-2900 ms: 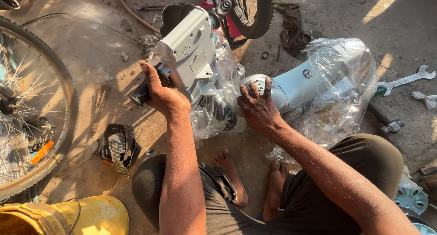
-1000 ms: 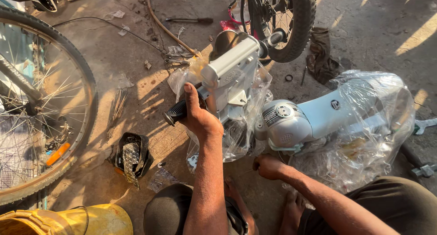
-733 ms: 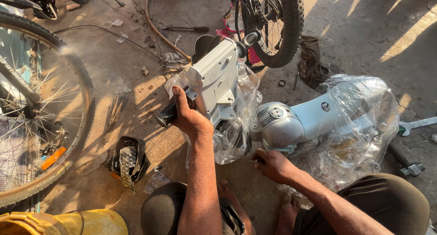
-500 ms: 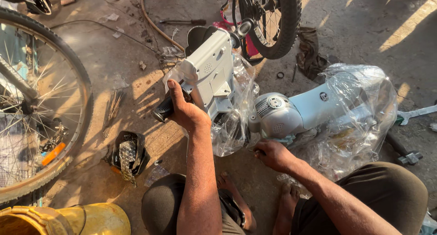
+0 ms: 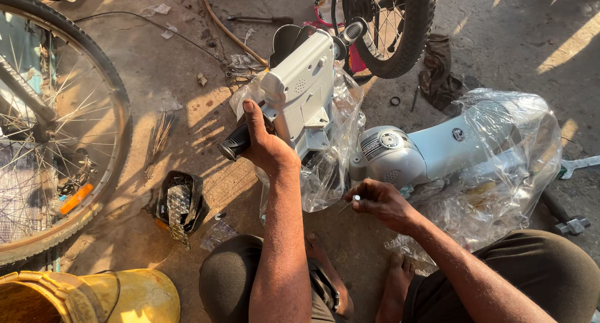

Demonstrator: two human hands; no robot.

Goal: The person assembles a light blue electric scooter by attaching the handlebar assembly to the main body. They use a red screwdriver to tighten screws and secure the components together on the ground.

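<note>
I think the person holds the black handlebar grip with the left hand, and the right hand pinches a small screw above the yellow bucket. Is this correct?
Not quite. In the head view the left hand does hold the black handlebar grip, and the right hand pinches a small screw. But the screw is below the plastic-wrapped grey scooter body, not above the yellow bucket, which sits at the lower left.
</note>
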